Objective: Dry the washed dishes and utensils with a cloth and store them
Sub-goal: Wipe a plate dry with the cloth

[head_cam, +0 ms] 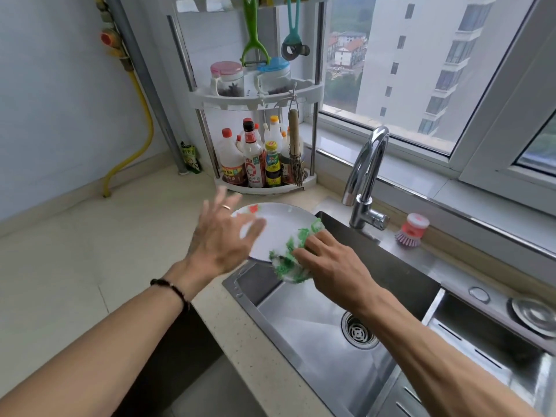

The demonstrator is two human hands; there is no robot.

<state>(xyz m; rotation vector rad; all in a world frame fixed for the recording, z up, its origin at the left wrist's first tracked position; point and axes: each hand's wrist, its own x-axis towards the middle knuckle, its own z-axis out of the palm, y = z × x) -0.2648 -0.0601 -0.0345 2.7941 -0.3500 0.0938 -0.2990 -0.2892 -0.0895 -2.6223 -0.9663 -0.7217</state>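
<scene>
**Plate wiped with a green cloth at the sink corner**

Taking the sink [316,326] as landmark, and moving left to right: well to its left a pale bench [75,251] runs to the wall, where a yellow hose [141,94] drops to the bench top and a small green packet [189,156] leans beside a grey pipe. Its print is too small to read.

Behind the sink's left corner stands a white corner rack [258,94]. Its lower tier is crowded with sauce bottles [255,158] with red, white and yellow labels; the writing on them is blurred and cannot be made out. A small straw brush [296,152] hangs in front of them. Two jars sit on the upper tier, and a green peeler [254,34] hangs above.

The left hand [222,236] is over the sink's near-left corner, fingers spread and straight, motion-blurred, laid against the left edge of a white plate [276,230] with a red and green motif on its rim. The plate is tilted above that same corner. The right hand [328,263] presses a green-and-white cloth [290,260] to the plate's lower right rim, its fingers curled round the cloth.

Behind the sink rises a chrome tap [365,182]; right of it lies a pink dish brush [410,231].
</scene>
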